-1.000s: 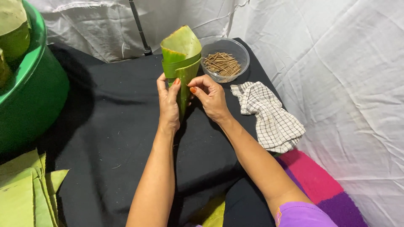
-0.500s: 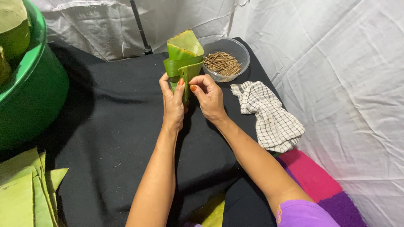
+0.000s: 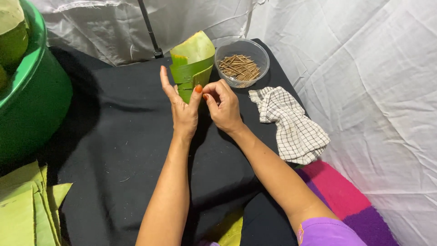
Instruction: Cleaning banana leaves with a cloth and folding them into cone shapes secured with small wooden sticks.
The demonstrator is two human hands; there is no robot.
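A green banana leaf rolled into a cone [image 3: 193, 64] stands upright over the black cloth [image 3: 118, 136]. My left hand [image 3: 182, 107] holds the cone's lower part from the left, thumb pressed on its front and fingers stretched up. My right hand [image 3: 223, 105] pinches the leaf's lower edge from the right with bent fingers, touching my left thumb. Just behind my right hand sits a clear bowl [image 3: 241, 61] filled with thin brown sticks.
A checked cloth [image 3: 291, 125] lies to the right of my right arm. A big green tub [image 3: 32, 91] stands at the left with leaf pieces inside. Flat green leaves [image 3: 25, 207] are stacked at the lower left. White fabric surrounds the table.
The top of the leaf cone has been folded lower and the cone now looks shorter and wider. My left fingers have straightened upward; both hands stay at the cone's base.
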